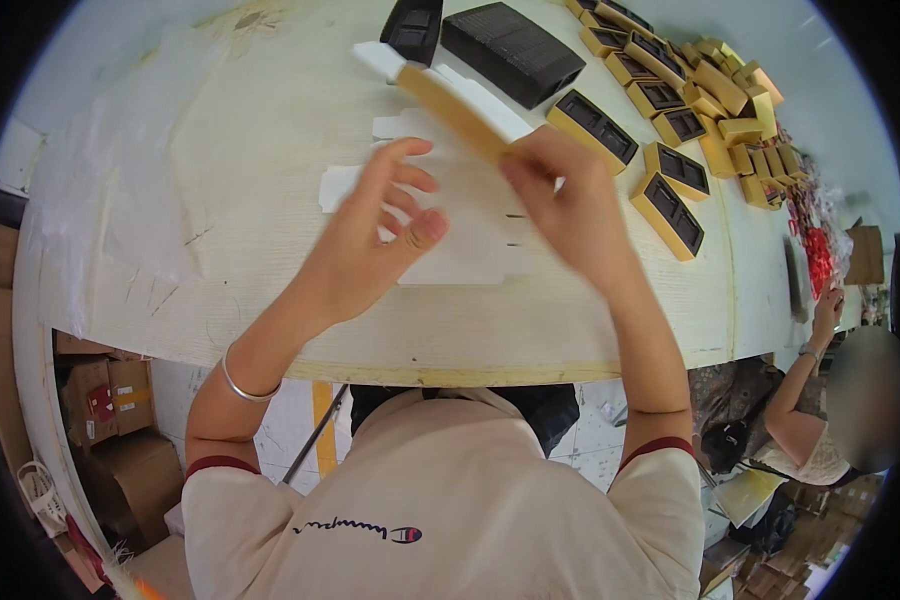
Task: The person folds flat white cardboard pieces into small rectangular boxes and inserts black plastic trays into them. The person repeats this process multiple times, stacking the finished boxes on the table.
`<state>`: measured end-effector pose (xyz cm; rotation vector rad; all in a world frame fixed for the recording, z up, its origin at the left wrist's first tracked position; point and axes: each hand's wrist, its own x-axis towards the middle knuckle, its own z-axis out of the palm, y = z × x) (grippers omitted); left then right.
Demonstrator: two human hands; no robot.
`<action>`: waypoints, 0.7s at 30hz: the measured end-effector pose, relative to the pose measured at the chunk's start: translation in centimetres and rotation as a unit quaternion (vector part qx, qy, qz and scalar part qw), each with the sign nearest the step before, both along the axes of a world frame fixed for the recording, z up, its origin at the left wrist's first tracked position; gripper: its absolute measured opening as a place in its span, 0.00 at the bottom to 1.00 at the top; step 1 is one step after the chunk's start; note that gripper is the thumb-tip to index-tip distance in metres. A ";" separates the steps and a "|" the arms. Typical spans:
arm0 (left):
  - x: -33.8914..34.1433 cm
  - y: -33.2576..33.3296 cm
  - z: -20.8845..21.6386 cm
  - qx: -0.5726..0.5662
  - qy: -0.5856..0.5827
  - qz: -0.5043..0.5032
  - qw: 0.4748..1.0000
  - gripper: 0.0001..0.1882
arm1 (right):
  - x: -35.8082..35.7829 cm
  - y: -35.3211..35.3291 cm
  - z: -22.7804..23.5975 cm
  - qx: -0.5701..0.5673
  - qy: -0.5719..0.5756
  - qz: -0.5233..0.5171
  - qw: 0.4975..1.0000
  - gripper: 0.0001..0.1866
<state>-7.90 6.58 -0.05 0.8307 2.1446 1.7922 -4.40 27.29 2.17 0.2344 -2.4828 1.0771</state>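
My right hand (570, 190) grips the near end of a long gold-and-white folding carton (458, 112), which is raised over the table and slightly blurred. The carton's white end flap points away to the far left. My left hand (375, 220) holds nothing; its fingers are curved and apart, to the left of the carton. Flat white carton blanks (455, 265) lie on the table below and between both hands, partly hidden by them.
A stack of black plastic trays (512, 50) and a single black tray (410, 32) stand at the back. Gold boxes with black inserts (594, 130) spread along the right, with more gold boxes piled behind. Clear plastic film (120, 170) lies left. A co-worker's arm (800, 385) reaches in at far right.
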 end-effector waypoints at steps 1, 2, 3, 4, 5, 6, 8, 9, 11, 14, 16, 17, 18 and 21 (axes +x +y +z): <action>0.5 0.2 -0.4 0.087 -0.126 -0.052 0.987 0.20 | 1.1 -1.3 -0.2 0.092 0.019 0.022 0.995 0.06; 1.1 1.5 0.2 0.139 -0.228 -0.025 0.963 0.18 | 1.9 -2.6 -0.8 0.137 0.040 0.065 0.988 0.10; 0.9 1.5 0.2 0.111 -0.214 -0.005 0.970 0.17 | 2.5 -3.3 -1.3 0.181 0.061 0.111 0.975 0.13; 0.5 1.4 0.0 0.084 -0.201 0.014 0.976 0.17 | 3.1 -3.2 -0.8 0.163 0.079 0.129 0.975 0.15; -0.1 1.0 -0.2 0.058 -0.187 0.036 0.980 0.16 | 3.8 -2.9 0.2 0.146 0.097 0.150 0.973 0.17; -1.5 0.0 -0.3 0.025 -0.194 0.002 0.981 0.16 | 4.2 -2.3 1.0 0.127 0.114 0.172 0.970 0.20; -3.4 -1.7 0.3 -0.069 -0.217 -0.051 0.972 0.18 | 4.9 0.5 2.0 0.234 0.149 0.164 0.947 0.27; -4.0 -2.0 1.0 -0.115 -0.228 -0.079 0.964 0.19 | 5.2 1.6 2.3 0.287 0.165 0.159 0.930 0.30; -4.4 -1.7 2.4 -0.186 -0.227 -0.120 0.948 0.24 | 5.7 2.3 1.2 0.355 0.167 0.173 0.903 0.29; -6.7 -0.7 2.8 -0.278 -0.198 -0.212 0.916 0.26 | 6.0 2.5 -0.3 0.411 0.187 0.204 0.868 0.22; -7.5 -0.3 2.5 -0.325 -0.172 -0.269 0.890 0.27 | 5.5 3.3 -0.3 0.415 0.202 0.207 0.863 0.17; -7.6 0.4 2.8 -0.344 -0.153 -0.272 0.886 0.27 | 5.1 3.8 -0.6 0.415 0.209 0.207 0.861 0.14; -7.4 1.3 3.5 -0.362 -0.131 -0.278 0.880 0.27 | 4.8 3.8 -0.8 0.378 0.173 0.203 0.887 0.12; -6.6 2.2 2.4 -0.377 0.098 -0.140 0.910 0.27 | 3.5 3.7 -1.9 0.257 0.072 0.198 0.943 0.08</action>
